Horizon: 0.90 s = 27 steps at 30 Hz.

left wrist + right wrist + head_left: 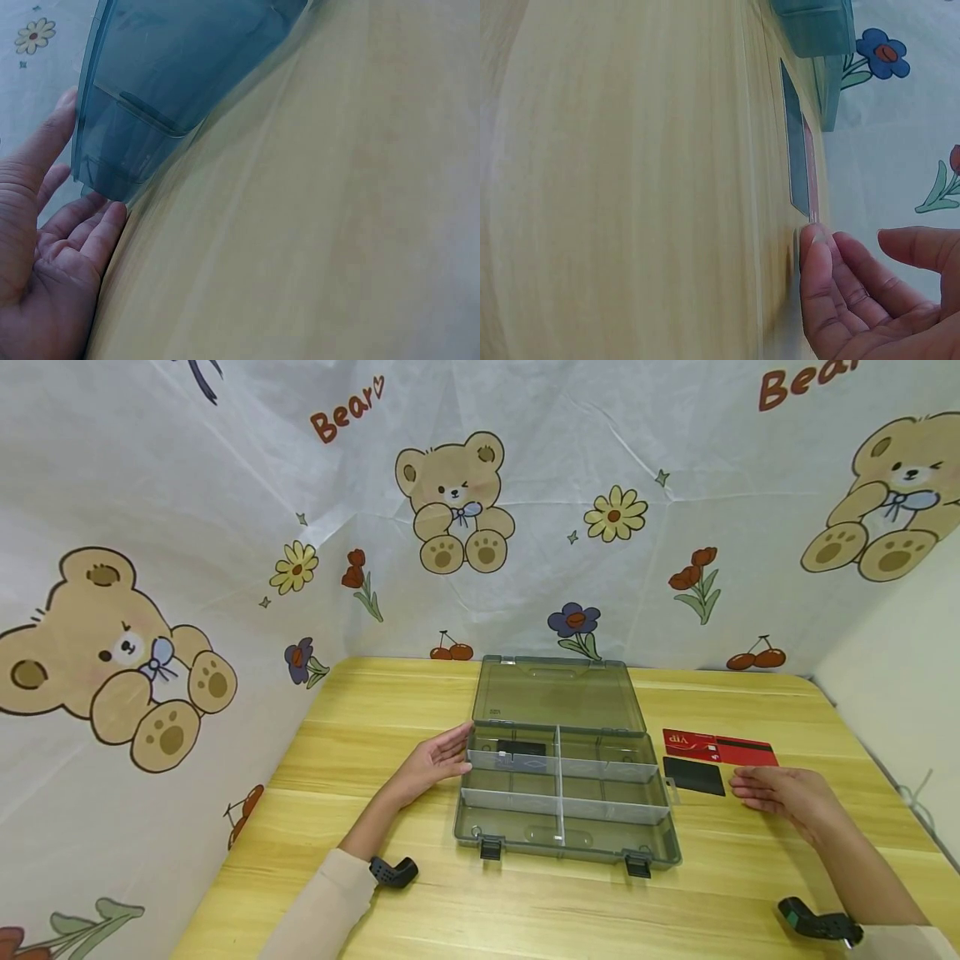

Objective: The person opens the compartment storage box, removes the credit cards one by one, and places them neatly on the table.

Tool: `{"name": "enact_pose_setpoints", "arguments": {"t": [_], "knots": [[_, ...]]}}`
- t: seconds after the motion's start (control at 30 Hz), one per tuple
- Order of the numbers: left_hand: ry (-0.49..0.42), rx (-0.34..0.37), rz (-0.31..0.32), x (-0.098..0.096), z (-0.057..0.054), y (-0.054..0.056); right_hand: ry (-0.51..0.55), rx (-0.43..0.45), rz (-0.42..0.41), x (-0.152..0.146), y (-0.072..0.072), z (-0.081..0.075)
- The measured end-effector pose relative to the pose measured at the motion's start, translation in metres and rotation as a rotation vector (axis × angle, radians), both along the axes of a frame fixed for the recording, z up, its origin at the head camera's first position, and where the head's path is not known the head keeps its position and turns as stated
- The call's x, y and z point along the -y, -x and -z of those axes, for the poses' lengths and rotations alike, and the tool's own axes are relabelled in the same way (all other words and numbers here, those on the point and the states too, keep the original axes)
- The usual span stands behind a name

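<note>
An open, clear grey-green plastic organizer box (618,852) lies on the table, its lid (558,693) folded back flat. Thin dividers split it into several compartments. A black card (525,748) lies in the back-left compartment. My left hand (431,767) rests against the box's left side, thumb and fingertips touching its wall; in the left wrist view the fingers (101,236) meet a box corner. To the right of the box lie a black card (693,776) and two red cards, one marked VIP (686,744). Beside them, my right hand (787,797) has loosely bent fingers and no visible object held.
The second red card (746,752), with a dark stripe, adjoins the VIP card. Two black latches (490,849) hang from the box's front edge. A bear-patterned cloth (525,610) rises behind and left of the wooden table (570,918). A pale wall (900,627) stands right.
</note>
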<state>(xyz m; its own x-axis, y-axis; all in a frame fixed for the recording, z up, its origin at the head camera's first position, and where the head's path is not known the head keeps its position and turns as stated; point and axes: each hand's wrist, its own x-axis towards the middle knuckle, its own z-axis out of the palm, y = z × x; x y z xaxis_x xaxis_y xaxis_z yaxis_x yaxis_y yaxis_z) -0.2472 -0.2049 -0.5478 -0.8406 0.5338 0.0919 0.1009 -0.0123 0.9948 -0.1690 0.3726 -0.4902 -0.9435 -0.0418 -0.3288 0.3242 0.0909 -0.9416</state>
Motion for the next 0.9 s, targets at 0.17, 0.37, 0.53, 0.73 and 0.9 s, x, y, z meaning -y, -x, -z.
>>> {"name": "enact_pose_setpoints", "arguments": {"t": [0.17, 0.37, 0.53, 0.73, 0.9], "knots": [[0.002, 0.001, 0.000, 0.000, -0.001, 0.000, -0.036, -0.044, 0.015, 0.003, -0.002, 0.000], [0.003, -0.013, 0.005, 0.000, -0.001, 0.000, -0.138, -0.134, 0.022, 0.010, -0.009, -0.002], [0.009, -0.015, 0.002, -0.001, -0.001, 0.000, -0.412, -0.224, 0.015, 0.017, -0.016, -0.002], [0.008, -0.010, -0.003, 0.000, -0.002, 0.000, -0.722, -0.348, -0.017, 0.018, -0.020, 0.003], [0.012, -0.004, -0.001, 0.001, -0.001, 0.000, -0.851, -0.455, -0.081, 0.023, -0.023, 0.004]]}}
